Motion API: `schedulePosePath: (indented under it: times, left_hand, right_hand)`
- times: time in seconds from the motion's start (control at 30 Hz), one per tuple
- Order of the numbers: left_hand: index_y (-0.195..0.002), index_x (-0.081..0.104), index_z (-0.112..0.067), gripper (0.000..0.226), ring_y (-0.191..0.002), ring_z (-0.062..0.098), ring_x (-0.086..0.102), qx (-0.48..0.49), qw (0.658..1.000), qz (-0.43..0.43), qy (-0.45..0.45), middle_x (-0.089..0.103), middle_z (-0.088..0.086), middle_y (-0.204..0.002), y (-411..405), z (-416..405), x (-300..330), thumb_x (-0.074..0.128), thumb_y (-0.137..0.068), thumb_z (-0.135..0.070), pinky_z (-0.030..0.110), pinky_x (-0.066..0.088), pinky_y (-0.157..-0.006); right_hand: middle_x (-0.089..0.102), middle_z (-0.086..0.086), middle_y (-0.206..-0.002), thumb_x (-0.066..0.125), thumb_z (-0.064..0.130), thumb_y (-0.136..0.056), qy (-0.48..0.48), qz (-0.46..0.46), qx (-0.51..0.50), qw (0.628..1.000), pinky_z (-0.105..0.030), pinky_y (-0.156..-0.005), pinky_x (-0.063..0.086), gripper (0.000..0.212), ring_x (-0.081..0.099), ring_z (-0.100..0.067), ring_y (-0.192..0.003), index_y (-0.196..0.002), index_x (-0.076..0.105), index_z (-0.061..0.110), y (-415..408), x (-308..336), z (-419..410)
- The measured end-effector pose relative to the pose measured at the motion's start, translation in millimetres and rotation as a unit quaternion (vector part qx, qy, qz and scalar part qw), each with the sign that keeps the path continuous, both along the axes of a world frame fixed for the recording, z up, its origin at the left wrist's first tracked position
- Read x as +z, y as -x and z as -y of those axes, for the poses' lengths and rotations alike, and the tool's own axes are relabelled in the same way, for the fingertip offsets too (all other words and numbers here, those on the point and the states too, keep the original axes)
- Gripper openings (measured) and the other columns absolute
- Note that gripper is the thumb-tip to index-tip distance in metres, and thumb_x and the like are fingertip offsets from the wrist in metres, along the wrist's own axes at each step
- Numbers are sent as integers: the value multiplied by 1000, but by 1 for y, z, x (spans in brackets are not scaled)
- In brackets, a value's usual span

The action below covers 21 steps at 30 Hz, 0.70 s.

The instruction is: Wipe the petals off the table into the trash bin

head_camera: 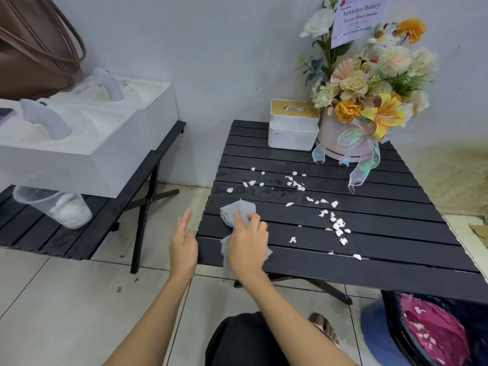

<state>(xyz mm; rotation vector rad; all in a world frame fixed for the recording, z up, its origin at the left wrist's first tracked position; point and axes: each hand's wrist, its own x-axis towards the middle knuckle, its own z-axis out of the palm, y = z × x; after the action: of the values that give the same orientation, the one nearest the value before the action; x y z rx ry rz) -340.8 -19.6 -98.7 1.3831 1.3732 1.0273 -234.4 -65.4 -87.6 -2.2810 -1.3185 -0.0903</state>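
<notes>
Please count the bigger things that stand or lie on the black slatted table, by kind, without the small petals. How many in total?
Grey cloth: 1
White tissue box: 1
Flower arrangement in a round box: 1
Total: 3

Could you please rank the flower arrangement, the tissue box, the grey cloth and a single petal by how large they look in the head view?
1. flower arrangement
2. tissue box
3. grey cloth, partly hidden by the right hand, so unsure against the tissue box
4. petal
</notes>
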Motion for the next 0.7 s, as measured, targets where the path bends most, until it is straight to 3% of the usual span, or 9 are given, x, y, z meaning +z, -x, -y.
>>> schedulePosePath:
  times: [0.03,0.1,0.2,0.27,0.33,0.47,0.6,0.7]
  left_hand:
    - [-137,39,-25,50,-134,7,34,-13,999,-34,-9,34,-3,-149,-4,-2,1,30,-93,-3,33,28,-111]
    - [-141,32,-21,47,-141,17,20,-41,988,-146,-29,24,6,-153,-13,-8,4,28,-96,-11,38,18,-114]
    - [-147,12,-22,50,-144,21,7,-115,927,-350,-65,13,3,-156,-23,-11,1,21,-98,-29,47,14,-113]
    - [-147,3,-26,52,-144,21,-1,-135,894,-421,-72,3,-2,-157,-27,-9,-2,14,-97,-38,48,11,-113]
    - [-147,1,-26,53,-144,22,-5,-132,876,-457,-84,-2,-5,-157,-29,-7,-3,11,-97,-41,49,10,-114]
    - [-147,-1,-23,55,-144,22,-5,-122,870,-470,-84,-5,-7,-157,-32,-8,-5,10,-96,-41,50,10,-114]
    - [-147,2,-22,54,-144,21,-2,-125,874,-463,-79,0,-9,-157,-31,-9,-5,13,-97,-39,49,12,-113]
    - [-147,5,-21,53,-144,20,0,-128,876,-457,-82,3,-9,-157,-31,-11,-4,17,-97,-34,47,16,-112]
  right_hand:
    - [62,-10,-83,74,8,-47,-3,16,-6,1000,-28,-51,44,48,55,-26,-62,-93,68,17,-11,-5,5]
    - [62,-15,-86,61,3,-54,-18,39,-42,998,-30,-51,44,44,55,-31,-61,-95,68,13,-40,-9,20]
    - [61,-22,-91,58,-1,-61,-22,66,-99,993,-33,-54,44,40,55,-34,-65,-98,69,10,-91,-15,46]
    - [60,-26,-94,55,0,-64,-30,68,-135,988,-37,-57,46,38,55,-37,-69,-98,68,8,-123,-18,59]
    - [59,-31,-94,52,-5,-65,-36,55,-179,982,-41,-59,46,35,55,-42,-71,-95,68,4,-143,-17,63]
    - [55,-33,-100,49,-6,-75,-78,-40,-210,974,-44,-71,39,26,51,-46,-85,-93,68,-2,-124,6,39]
    - [57,-26,-103,54,0,-79,-119,-78,-94,985,-43,-71,43,26,52,-44,-89,-98,70,7,-64,25,-26]
    - [49,-18,-125,49,8,-85,-26,-73,28,997,-41,-84,37,33,45,-37,-103,-115,61,15,-28,16,-64]
